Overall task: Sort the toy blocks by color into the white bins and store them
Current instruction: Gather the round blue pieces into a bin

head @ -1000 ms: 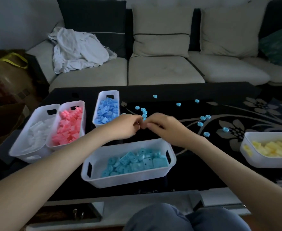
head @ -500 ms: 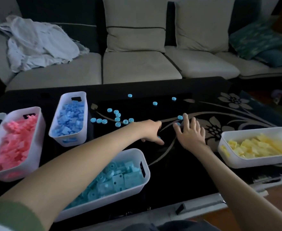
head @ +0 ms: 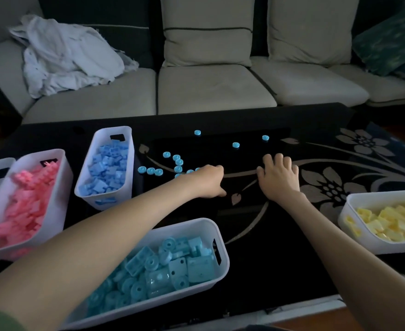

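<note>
Left hand [head: 208,181]: frame centre, resting on tabletop [head: 280,247], fingers curled under; cannot tell if anything is inside. Right hand [head: 279,177]: just right of it, palm down, fingers extended on the surface, nothing gripped. Loose cyan round blocks [head: 177,162] lie scattered up-left of the left hand. Cyan bin [head: 192,223] lower centre; blue bin [head: 110,129] and pink bin [head: 65,177] left; yellow bin [head: 357,235] right edge.

Left hand [head: 208,181], right hand [head: 280,179] near blue discs [head: 150,170]
</note>
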